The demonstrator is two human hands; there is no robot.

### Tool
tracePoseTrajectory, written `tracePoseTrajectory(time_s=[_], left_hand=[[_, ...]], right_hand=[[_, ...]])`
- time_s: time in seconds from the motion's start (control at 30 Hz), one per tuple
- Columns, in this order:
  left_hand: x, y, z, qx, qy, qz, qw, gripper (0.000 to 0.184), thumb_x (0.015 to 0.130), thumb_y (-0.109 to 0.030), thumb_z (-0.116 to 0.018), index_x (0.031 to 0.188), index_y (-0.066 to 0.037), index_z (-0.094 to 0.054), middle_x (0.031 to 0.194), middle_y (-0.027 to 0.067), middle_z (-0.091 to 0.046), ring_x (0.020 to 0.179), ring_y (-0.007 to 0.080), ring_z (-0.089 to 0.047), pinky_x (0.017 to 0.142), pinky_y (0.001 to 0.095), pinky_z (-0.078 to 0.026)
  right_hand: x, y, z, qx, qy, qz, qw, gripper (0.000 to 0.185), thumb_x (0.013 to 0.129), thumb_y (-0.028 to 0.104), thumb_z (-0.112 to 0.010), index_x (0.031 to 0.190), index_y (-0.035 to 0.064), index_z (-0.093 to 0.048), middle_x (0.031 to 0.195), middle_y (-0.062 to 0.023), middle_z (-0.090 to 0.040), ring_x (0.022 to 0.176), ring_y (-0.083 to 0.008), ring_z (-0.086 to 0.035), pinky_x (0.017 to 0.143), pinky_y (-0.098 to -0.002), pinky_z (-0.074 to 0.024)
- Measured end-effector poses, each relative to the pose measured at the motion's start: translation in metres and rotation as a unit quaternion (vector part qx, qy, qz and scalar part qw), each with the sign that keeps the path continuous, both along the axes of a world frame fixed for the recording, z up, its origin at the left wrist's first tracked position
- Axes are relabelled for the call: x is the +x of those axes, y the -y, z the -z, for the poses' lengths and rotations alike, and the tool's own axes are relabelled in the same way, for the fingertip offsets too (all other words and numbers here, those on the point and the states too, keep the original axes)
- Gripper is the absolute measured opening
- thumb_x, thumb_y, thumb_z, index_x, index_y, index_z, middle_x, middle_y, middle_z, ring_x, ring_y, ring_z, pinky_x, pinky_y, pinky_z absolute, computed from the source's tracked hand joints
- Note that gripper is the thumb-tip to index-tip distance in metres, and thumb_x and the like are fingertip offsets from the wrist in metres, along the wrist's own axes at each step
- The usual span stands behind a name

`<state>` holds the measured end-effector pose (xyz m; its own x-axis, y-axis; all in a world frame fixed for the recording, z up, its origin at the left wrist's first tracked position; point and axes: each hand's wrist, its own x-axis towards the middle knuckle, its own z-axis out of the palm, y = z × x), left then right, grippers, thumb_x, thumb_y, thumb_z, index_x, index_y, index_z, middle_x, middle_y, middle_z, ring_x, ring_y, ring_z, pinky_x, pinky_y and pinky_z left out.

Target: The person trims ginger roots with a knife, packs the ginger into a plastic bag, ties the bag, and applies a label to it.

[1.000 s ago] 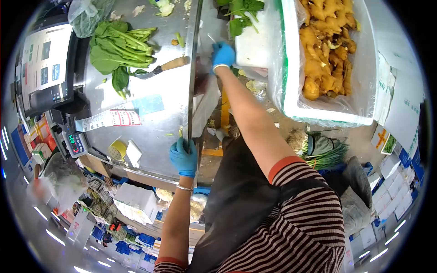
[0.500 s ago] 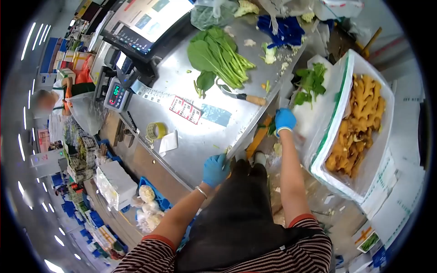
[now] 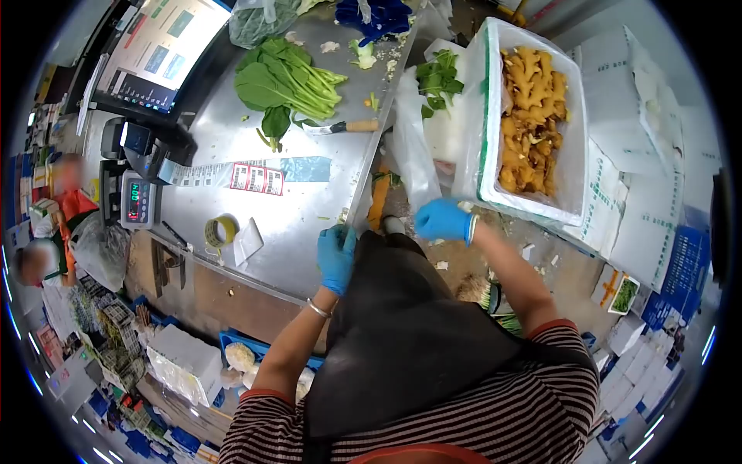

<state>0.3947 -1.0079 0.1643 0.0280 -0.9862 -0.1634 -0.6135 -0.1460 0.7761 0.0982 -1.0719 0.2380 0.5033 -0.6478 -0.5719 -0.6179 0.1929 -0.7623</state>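
My left hand (image 3: pixel 337 259), in a blue glove, is at the near edge of the metal table (image 3: pixel 309 209), its fingers loosely bent with small gaps and nothing visible in them. My right hand (image 3: pixel 444 220), also gloved in blue, hovers over the floor right of the table with its fingers curled in; whatever they may hold is hidden. Just above it hangs a clear plastic bag (image 3: pixel 416 155). Leafy greens (image 3: pixel 294 81) lie on the table beside a wooden-handled knife (image 3: pixel 344 127). Loose green leaves (image 3: pixel 440 81) rest on a white surface beyond the right hand.
A white foam box of ginger (image 3: pixel 535 124) stands at the right. Yellow tape (image 3: pixel 221 230), printed labels (image 3: pixel 256 178), a scale (image 3: pixel 139 199) and a monitor (image 3: pixel 158 54) are on the table's left side. Two people (image 3: pixel 39 261) are at far left. Vegetable scraps litter the floor.
The view has turned and shifted, so the table now appears further left. My right hand has drawn back from the dark green leaf beside it and curled in. My left hand stays by the table edge.
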Motion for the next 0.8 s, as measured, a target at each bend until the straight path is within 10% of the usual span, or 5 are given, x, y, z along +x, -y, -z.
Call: tracePoseTrajectory(time_s=[0.2,0.3,0.47,0.63,0.8], left_hand=[[-0.04,0.032,-0.064,0.209,-0.24,-0.041,0.947,0.043,0.081,-0.035,-0.073,0.096,0.004,-0.066,0.091,0.0197,-0.065,0.085,0.0266,-0.061,0.074,0.0374,-0.049],[-0.027,0.044,-0.045,0.312,-0.192,0.163,0.916,0.033,0.082,-0.027,-0.07,0.096,0.002,-0.067,0.089,0.0157,-0.066,0.084,0.0211,-0.061,0.073,0.0349,-0.049],[-0.038,0.052,-0.134,0.266,-0.357,0.076,0.892,0.006,0.082,-0.004,-0.056,0.088,-0.002,-0.058,0.073,0.0076,-0.057,0.067,0.0144,-0.055,0.066,0.0305,-0.047],[-0.036,0.05,-0.187,0.018,-0.216,0.212,0.953,0.006,0.081,-0.002,-0.056,0.086,-0.005,-0.057,0.079,0.0085,-0.054,0.071,0.018,-0.053,0.067,0.0308,-0.046],[-0.071,0.051,-0.178,-0.065,-0.205,0.373,0.903,0.014,0.077,-0.003,-0.059,0.091,-0.005,-0.059,0.088,0.0094,-0.056,0.078,0.0252,-0.056,0.073,0.0349,-0.047]], right_hand=[[0.091,-0.071,-0.034,-0.126,0.078,-0.046,0.988,0.029,0.079,0.028,-0.064,0.061,0.0069,-0.058,0.063,-0.0148,-0.058,0.054,-0.0316,-0.055,0.054,-0.0421,-0.0438],[0.116,-0.079,-0.043,-0.112,0.104,-0.06,0.986,0.032,0.082,0.032,-0.064,0.063,0.0075,-0.057,0.063,-0.0137,-0.055,0.054,-0.0306,-0.052,0.055,-0.0409,-0.0426],[0.067,-0.07,-0.118,-0.038,0.173,0.02,0.984,0.03,0.093,0.035,-0.059,0.087,0.0058,-0.067,0.075,-0.0084,-0.064,0.063,-0.0201,-0.059,0.063,-0.0291,-0.0482],[0.004,-0.076,-0.16,0.078,0.297,0.482,0.821,0.036,0.094,0.027,-0.057,0.118,0.0005,-0.065,0.101,-0.009,-0.069,0.094,-0.0196,-0.066,0.086,-0.0359,-0.052],[0.025,-0.046,-0.134,0.055,0.256,0.472,0.842,0.038,0.096,0.022,-0.053,0.126,0.0,-0.058,0.118,-0.0106,-0.063,0.106,-0.0197,-0.061,0.097,-0.0311,-0.0454]])
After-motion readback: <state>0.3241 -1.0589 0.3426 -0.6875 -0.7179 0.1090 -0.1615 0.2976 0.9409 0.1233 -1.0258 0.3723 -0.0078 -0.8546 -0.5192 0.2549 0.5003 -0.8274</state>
